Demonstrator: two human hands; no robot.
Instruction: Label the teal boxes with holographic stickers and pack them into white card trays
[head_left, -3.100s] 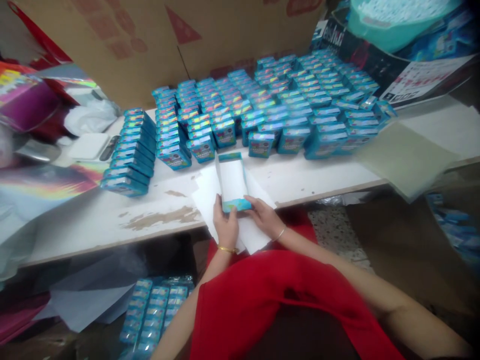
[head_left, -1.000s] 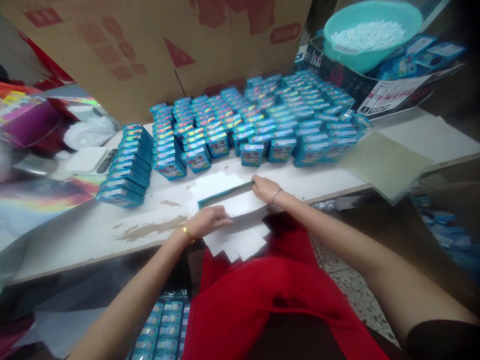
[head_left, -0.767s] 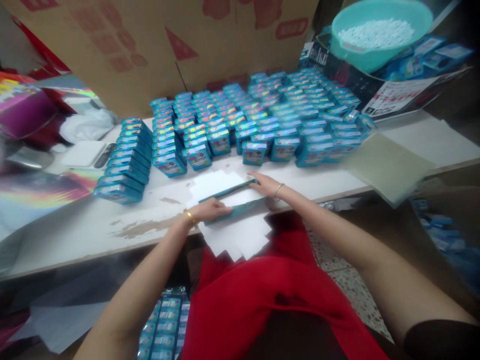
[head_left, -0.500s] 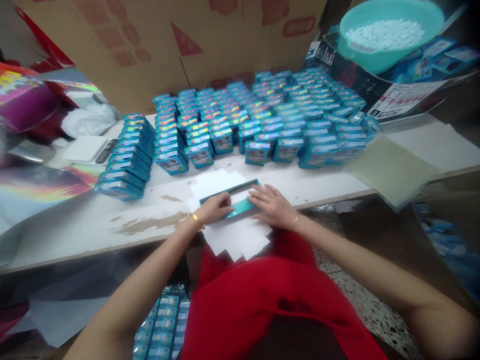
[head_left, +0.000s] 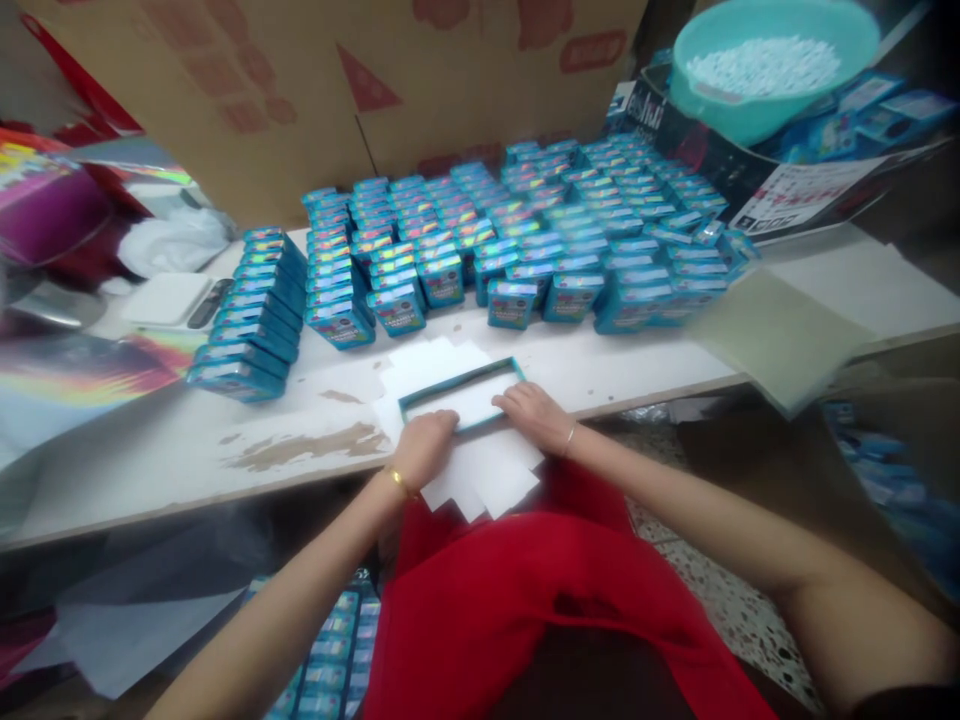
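Note:
A shallow cardboard tray (head_left: 459, 380) with a teal rim and a white inside lies at the table's front edge. It rests on white card sheets (head_left: 480, 478) with notched outlines that stick out past the edge. My left hand (head_left: 426, 446) is closed over the near wall at its left end, thumb at the rim. At the right end of that wall, my right hand (head_left: 534, 414) is closed on it, its fingertips over the rim. Both hands partly hide the near wall.
Rows of small blue boxes (head_left: 396, 310) fill the table behind. A large carton (head_left: 300, 90) stands at the back. To the right are a turquoise basin (head_left: 694, 85) of white pieces and a yellowish sheet (head_left: 784, 340); to the left, a white scale (head_left: 166, 300).
The teal strip along the near side now stands as a wall, with the white inside in view. My left hand has moved slightly down; my right fingers have gone from spread to curled.

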